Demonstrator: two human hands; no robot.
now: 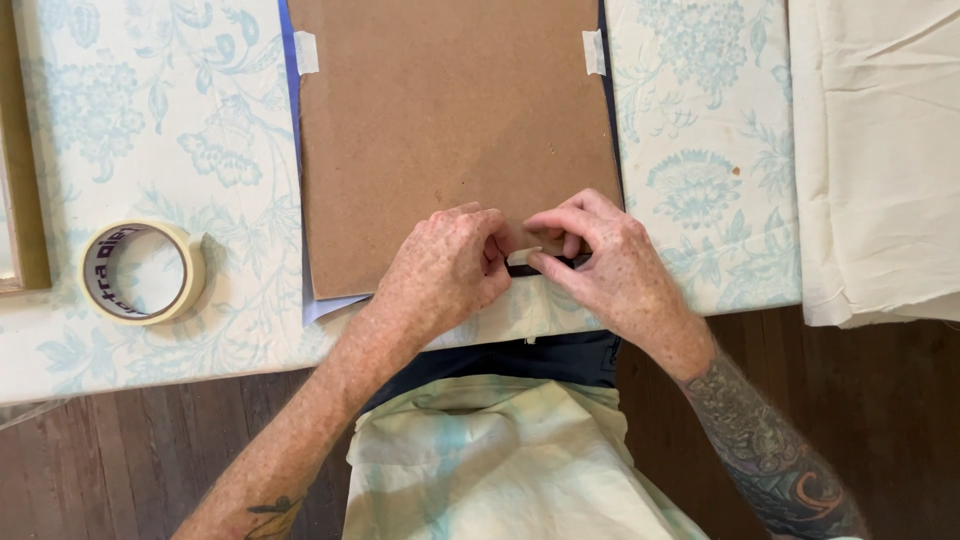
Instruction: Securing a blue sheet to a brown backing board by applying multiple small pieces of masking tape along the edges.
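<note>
On the bench [180,130] with its pale blue floral cloth, my left hand [445,270] and right hand [610,265] pinch a short strip of cream masking tape [523,257] at the flat brown hardboard backing's [450,120] near edge.

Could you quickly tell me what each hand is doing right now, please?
Left hand: fingers curled, pinching the strip of masking tape at the near edge of the brown backing board.
Right hand: fingers pinched on the same strip.

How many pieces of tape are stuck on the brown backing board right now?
3 visible: one tape piece at the board's top-left edge, one at its top-right edge, and one at the bottom edge between both hands' fingers. Others may be hidden under the hands.
</note>
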